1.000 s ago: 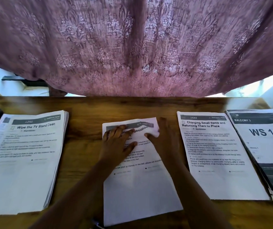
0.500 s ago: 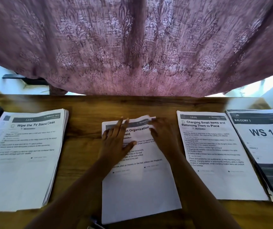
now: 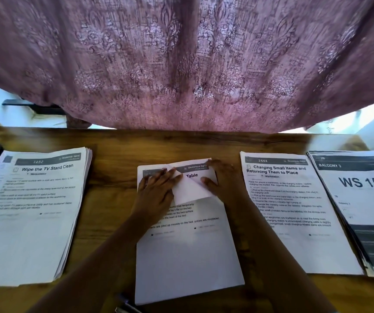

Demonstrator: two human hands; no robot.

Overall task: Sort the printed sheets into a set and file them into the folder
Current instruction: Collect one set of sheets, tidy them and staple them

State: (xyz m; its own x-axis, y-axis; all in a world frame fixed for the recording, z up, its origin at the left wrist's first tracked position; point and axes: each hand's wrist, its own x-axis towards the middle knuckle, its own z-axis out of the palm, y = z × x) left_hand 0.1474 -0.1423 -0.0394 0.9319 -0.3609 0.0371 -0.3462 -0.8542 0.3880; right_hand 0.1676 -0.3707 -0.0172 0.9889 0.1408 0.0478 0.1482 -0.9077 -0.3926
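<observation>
Sheet (image 3: 190, 190) at centre frame is being peeled back, pinched by right hand (image 3: 223, 179); left hand (image 3: 156, 190) is pressing flat, steadying the stack (image 3: 195, 175).

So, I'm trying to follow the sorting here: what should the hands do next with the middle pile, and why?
Probably lift the top sheet clear of the middle pile. The right hand holds its upper corner folded back, a page headed "Table" shows underneath, and the left hand lies flat on the pile, steadying it. Which pile the sheet belongs to I cannot tell.
</observation>
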